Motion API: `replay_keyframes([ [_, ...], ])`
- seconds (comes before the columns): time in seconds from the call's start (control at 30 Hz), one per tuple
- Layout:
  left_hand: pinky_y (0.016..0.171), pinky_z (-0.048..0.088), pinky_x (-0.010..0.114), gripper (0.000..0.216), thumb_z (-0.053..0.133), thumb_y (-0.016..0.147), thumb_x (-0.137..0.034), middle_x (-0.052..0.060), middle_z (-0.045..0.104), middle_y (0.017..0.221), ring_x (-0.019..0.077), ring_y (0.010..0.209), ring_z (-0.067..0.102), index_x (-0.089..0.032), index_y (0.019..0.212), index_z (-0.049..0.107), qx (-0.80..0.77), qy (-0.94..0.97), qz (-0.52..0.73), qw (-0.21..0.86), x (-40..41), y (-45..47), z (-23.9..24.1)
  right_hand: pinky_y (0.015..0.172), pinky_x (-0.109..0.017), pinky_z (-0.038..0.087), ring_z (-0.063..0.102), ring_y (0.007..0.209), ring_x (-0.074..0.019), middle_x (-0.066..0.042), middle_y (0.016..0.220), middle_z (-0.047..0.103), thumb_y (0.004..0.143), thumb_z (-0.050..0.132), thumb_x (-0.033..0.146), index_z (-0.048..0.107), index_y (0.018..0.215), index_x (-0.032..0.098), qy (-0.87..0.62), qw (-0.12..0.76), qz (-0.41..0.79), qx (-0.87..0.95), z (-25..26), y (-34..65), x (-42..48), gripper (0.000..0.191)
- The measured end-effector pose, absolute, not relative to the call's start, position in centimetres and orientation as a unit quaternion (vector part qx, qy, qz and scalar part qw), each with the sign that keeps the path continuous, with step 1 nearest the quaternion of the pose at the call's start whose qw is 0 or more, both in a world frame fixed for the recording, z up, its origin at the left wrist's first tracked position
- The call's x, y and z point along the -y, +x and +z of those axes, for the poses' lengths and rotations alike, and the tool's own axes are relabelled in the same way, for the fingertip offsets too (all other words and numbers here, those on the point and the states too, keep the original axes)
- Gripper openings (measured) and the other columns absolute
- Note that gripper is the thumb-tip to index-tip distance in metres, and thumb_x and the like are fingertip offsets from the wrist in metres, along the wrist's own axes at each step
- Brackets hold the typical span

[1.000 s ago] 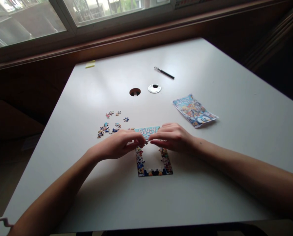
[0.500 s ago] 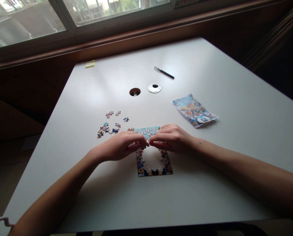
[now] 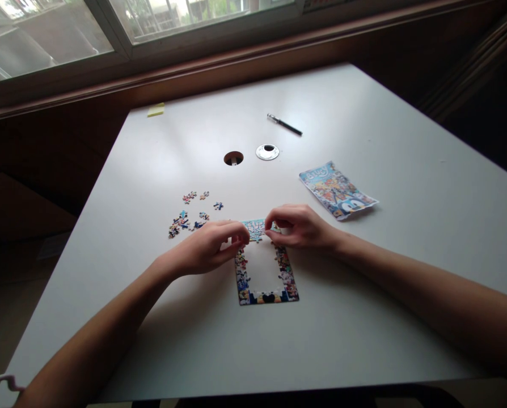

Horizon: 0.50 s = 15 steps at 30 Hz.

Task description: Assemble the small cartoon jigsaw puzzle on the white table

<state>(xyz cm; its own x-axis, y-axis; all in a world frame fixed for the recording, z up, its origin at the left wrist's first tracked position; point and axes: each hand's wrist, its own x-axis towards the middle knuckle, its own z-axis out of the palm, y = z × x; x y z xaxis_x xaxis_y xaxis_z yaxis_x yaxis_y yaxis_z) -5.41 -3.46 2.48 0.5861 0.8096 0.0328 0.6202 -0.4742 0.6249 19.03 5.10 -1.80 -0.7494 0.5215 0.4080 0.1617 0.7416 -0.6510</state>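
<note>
A jigsaw puzzle (image 3: 288,277) lies flat in front of me, its outer border joined and the white table showing through its middle. Its light blue top edge bears lettering and is partly covered by my hands. My left hand (image 3: 213,245) is over the upper left side, thumb and fingers curled together in a pinch; whatever may be between them is hidden. Across from it, my right hand (image 3: 302,226) pinches at the upper right corner, its fingertips also too small to read. Several loose puzzle pieces (image 3: 184,221) lie beyond my left hand.
A creased picture sheet (image 3: 336,190) with matching artwork lies to the right. Farther back are a black pen (image 3: 284,124), a round metal cover (image 3: 267,152), a cable hole (image 3: 233,158) and a yellow sticky note (image 3: 156,109). A window (image 3: 194,17) runs behind the white table (image 3: 355,328).
My hands have moved apart from the middle of the puzzle's upper part, the left one slightly left, the right one up and right. More of the lettered top section shows between them.
</note>
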Motion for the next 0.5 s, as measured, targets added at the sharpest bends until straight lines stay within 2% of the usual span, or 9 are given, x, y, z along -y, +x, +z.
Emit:
replay_keyframes([
  [0.23,0.071,0.046,0.026,0.009,0.05,0.096,-0.017,0.002,0.065,0.088,0.0112,0.076,0.056,-0.019,0.096,0.059,-0.422,0.841,0.169,0.293,3.52,-5.38,2.64,0.059,-0.023,0.036,0.044,0.064,-0.0107,0.0,0.072,0.055,0.076,0.063,0.01,0.06,0.073,0.016,-0.206,0.261,0.377,0.865,-1.24,19.27,-5.5,0.007],
  [0.5,0.07,0.045,0.025,0.009,0.05,0.097,-0.018,0.001,0.063,0.086,0.0108,0.075,0.055,-0.019,0.096,0.059,-0.425,0.84,0.17,0.292,3.53,-5.46,2.48,0.059,-0.023,0.035,0.043,0.065,-0.0104,0.001,0.076,0.048,0.07,0.061,0.006,0.053,0.066,0.017,-0.186,0.241,0.393,0.868,-0.97,19.36,-5.61,0.014],
])
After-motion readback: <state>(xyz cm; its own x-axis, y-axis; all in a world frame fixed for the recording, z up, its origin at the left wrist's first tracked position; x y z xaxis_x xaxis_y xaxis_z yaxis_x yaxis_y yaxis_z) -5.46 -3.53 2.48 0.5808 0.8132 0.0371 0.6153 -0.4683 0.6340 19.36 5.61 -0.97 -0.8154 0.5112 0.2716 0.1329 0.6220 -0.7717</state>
